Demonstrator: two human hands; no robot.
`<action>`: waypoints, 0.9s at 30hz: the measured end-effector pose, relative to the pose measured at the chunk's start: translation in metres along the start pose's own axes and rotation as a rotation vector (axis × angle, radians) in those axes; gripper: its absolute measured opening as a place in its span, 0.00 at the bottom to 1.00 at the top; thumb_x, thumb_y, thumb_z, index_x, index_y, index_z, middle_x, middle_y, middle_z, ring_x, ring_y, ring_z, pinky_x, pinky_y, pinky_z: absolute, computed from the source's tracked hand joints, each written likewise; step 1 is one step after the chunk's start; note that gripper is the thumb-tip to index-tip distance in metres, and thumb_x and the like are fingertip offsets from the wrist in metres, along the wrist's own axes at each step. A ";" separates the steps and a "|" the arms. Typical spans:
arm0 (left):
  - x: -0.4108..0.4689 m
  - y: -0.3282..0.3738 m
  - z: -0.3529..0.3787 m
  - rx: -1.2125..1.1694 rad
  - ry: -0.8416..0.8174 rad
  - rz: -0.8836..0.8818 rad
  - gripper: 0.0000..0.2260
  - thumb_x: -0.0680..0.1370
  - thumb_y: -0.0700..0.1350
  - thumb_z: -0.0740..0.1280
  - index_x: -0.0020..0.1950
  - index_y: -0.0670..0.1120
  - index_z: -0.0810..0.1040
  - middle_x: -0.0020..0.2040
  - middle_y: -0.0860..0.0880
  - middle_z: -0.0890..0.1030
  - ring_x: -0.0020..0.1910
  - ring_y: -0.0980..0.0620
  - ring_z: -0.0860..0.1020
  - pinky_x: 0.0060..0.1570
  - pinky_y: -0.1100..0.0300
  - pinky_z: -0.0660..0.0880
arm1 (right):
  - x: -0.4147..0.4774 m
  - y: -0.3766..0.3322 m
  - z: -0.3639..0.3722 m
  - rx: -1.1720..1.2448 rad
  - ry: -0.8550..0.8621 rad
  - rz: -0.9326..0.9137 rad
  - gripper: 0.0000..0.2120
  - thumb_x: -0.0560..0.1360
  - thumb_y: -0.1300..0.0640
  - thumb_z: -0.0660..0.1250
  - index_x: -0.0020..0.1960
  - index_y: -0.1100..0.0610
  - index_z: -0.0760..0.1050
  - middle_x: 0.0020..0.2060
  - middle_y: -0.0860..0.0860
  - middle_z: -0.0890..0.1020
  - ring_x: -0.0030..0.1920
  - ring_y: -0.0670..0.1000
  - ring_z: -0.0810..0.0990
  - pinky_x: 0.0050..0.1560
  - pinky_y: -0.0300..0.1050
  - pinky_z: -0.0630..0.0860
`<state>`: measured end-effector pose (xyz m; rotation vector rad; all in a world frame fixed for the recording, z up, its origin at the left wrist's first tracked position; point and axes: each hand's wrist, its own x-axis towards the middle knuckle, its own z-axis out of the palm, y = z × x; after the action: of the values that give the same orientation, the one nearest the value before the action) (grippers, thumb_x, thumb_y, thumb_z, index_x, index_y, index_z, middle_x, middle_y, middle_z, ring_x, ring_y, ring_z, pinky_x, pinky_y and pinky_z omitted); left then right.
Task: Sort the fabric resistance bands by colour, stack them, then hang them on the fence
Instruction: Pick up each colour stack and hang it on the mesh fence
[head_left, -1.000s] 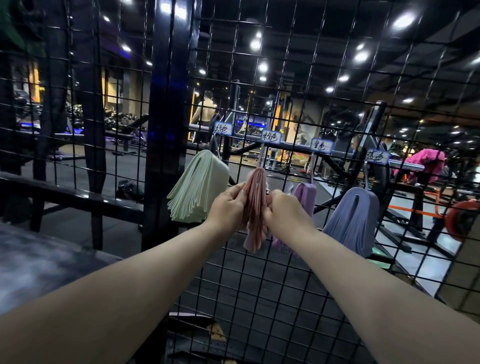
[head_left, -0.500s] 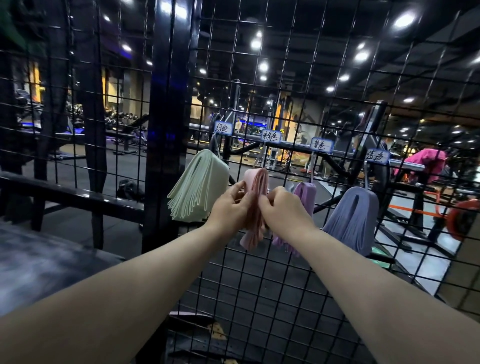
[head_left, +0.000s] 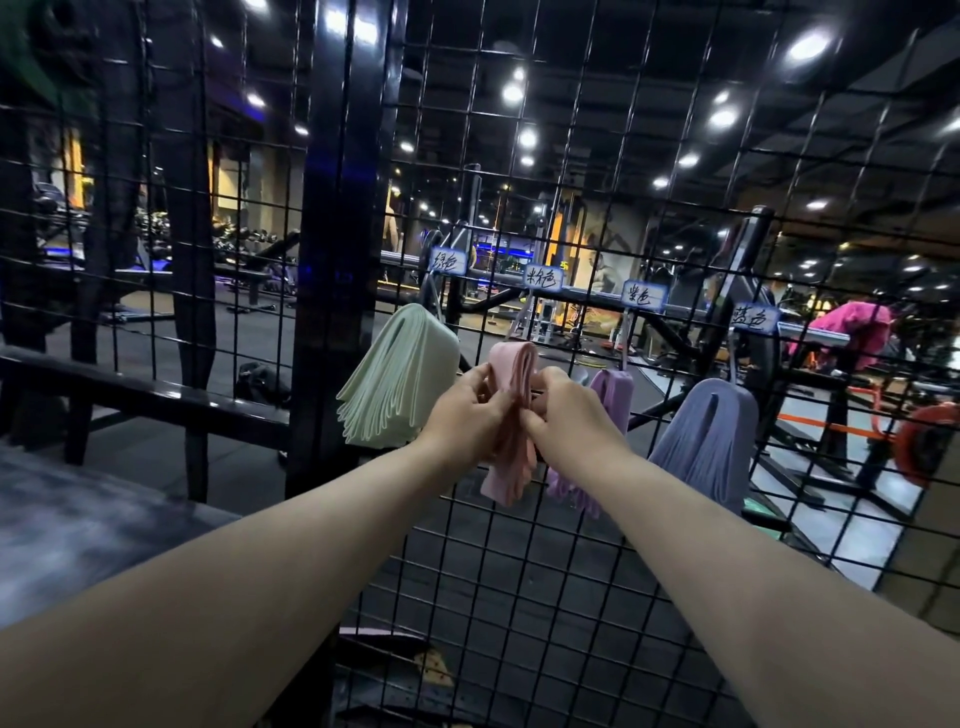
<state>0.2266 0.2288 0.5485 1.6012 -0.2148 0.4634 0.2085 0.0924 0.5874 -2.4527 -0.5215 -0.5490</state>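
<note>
Left hand (head_left: 470, 410), right hand (head_left: 563, 415) grip pink bands (head_left: 511, 374).

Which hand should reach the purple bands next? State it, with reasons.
Right, probably. The right hand grips the pink bands just beside the purple bands; the left hand holds the pink bands' far side and would have to cross over.

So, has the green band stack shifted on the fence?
No. The green band stack hangs just where it did, below its label and beside the black post.
</note>
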 end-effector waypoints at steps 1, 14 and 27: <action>0.001 0.000 0.000 0.001 -0.006 0.006 0.09 0.79 0.48 0.67 0.59 0.50 0.78 0.52 0.44 0.84 0.51 0.44 0.83 0.53 0.42 0.80 | 0.000 -0.001 -0.001 0.002 -0.003 -0.012 0.13 0.79 0.56 0.66 0.62 0.52 0.71 0.49 0.52 0.82 0.48 0.53 0.80 0.50 0.48 0.77; 0.002 0.010 -0.004 0.108 -0.023 0.011 0.16 0.80 0.52 0.61 0.63 0.46 0.76 0.52 0.44 0.83 0.49 0.46 0.82 0.46 0.51 0.81 | 0.000 0.005 0.001 0.058 -0.062 -0.026 0.22 0.74 0.60 0.72 0.64 0.52 0.68 0.43 0.46 0.80 0.44 0.46 0.80 0.45 0.43 0.79; 0.004 0.011 -0.005 0.153 0.003 0.015 0.19 0.81 0.47 0.65 0.70 0.43 0.70 0.52 0.46 0.82 0.47 0.50 0.83 0.45 0.58 0.81 | -0.001 0.008 0.000 -0.001 -0.070 -0.031 0.22 0.76 0.63 0.69 0.65 0.49 0.67 0.43 0.48 0.81 0.42 0.50 0.82 0.42 0.51 0.83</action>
<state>0.2250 0.2337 0.5600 1.7487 -0.1932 0.5041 0.2118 0.0862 0.5836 -2.4751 -0.5888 -0.4779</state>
